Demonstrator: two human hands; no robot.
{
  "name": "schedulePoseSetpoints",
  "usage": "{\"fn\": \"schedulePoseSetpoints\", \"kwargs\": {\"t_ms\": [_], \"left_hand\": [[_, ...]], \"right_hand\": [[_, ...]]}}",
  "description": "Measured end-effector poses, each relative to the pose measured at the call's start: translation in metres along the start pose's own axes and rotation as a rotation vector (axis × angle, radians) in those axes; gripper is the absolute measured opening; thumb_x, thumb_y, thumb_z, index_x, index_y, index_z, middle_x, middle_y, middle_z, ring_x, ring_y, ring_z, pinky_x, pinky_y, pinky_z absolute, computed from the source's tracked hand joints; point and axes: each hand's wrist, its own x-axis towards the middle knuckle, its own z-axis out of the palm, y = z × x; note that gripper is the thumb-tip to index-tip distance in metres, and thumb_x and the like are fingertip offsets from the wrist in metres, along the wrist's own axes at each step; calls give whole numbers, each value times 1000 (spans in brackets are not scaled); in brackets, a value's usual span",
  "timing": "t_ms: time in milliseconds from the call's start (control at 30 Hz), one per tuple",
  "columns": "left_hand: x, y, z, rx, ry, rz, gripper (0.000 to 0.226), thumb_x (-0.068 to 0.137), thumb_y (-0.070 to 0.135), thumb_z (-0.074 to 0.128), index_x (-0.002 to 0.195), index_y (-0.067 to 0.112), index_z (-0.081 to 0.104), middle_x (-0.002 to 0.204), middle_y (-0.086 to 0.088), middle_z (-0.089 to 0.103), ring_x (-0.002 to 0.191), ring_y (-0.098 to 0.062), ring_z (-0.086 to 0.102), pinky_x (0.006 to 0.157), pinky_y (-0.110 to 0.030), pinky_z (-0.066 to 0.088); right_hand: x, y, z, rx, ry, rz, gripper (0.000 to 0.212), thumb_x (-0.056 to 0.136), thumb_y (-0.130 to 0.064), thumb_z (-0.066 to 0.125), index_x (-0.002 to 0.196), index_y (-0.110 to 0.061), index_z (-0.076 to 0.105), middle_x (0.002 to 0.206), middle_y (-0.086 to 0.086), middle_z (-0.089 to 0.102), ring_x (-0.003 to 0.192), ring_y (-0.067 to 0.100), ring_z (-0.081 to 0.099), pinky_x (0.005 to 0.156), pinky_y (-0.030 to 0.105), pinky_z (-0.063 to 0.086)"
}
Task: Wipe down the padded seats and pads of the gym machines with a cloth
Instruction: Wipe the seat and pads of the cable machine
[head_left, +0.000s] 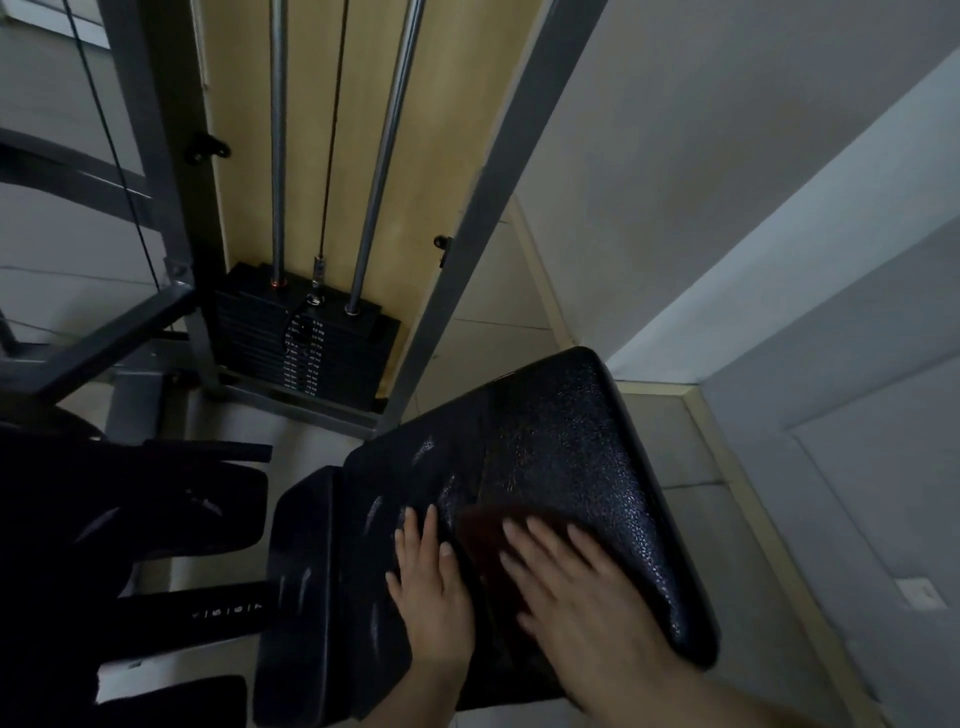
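Lying under the flat right hand (566, 582), dark cloth (488, 540) on seat pad (571, 447); left hand (431, 582) flat beside.

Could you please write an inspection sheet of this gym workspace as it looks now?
Surface: black padded seat, textured, glossy.
Job's things: dark reddish cloth flat on the seat.
Clutter: nothing seen.
Grippers: right hand presses the cloth, fingers straight; left hand rests flat on the seat beside it.
Cables: black cable runs down to the weight stack.
Surroundings: grey frame, pale wall, tiled floor.

Dark cloth (485, 540) on black padded seat (566, 457)
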Motion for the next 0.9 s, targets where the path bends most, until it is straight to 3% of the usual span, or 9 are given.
{"fn": "schedulePoseSetpoints", "kwargs": {"t_ms": [100,300,400,467,567,633,700,800,900], "left_hand": [[2,1,-2,-40,-30,-12,38,101,39,30,139,40,28,154,19,11,144,-1,2,115,-36,-10],[2,14,-14,-194,69,-24,38,101,17,38,137,26,42,151,6,32,141,-11,25,119,-36,12],[-18,42,-17,-249,185,226,28,97,22,40,122,25,53,134,0,53,127,-7,45,107,-21,33],[-37,64,-9,-299,64,405,38,94,30,36,123,18,58,129,1,58,122,-9,51,103,-22,39],[-51,84,8,-328,-122,448,50,95,46,30,138,25,43,147,10,41,136,-5,35,111,-23,30],[-52,87,24,-120,-176,340,73,84,75,9,145,37,17,156,20,4,145,-1,1,119,-28,10],[-48,91,37,260,-168,274,98,63,83,-22,147,33,-8,148,18,-30,138,-6,-31,118,-35,-11],[-8,113,51,449,-84,197,98,66,81,-22,150,33,-8,154,7,-24,142,-20,-23,115,-45,-8],[61,131,52,437,-51,154,66,92,65,15,151,35,8,160,5,-2,147,-23,-6,117,-51,2]], "right_hand": [[83,36,-34,-132,168,120,52,103,-36,20,151,-15,16,160,7,-1,148,24,1,116,42,-8],[98,35,-39,-160,107,154,55,104,-37,19,152,-15,6,160,8,-8,147,27,-6,116,46,-5],[35,3,-15,-50,84,78,53,96,-38,41,143,-13,41,156,12,22,143,29,24,115,46,2],[23,2,-18,160,164,54,44,83,-31,42,110,-12,71,139,12,51,128,26,50,113,44,20],[5,26,-36,509,399,101,42,84,-24,33,93,-11,72,139,6,53,122,22,55,108,41,39],[-12,46,-32,554,522,179,43,89,-24,35,119,-14,64,146,-2,44,129,16,47,106,32,40],[-20,61,-22,578,488,227,56,93,-34,27,147,-18,33,159,-11,13,142,9,22,113,27,26],[-9,70,-4,586,422,254,62,93,-43,14,150,-23,3,157,-19,-15,146,5,1,116,31,19],[-3,68,-4,414,427,264,59,97,-37,20,147,-6,25,160,9,10,144,27,22,108,44,36]]}}
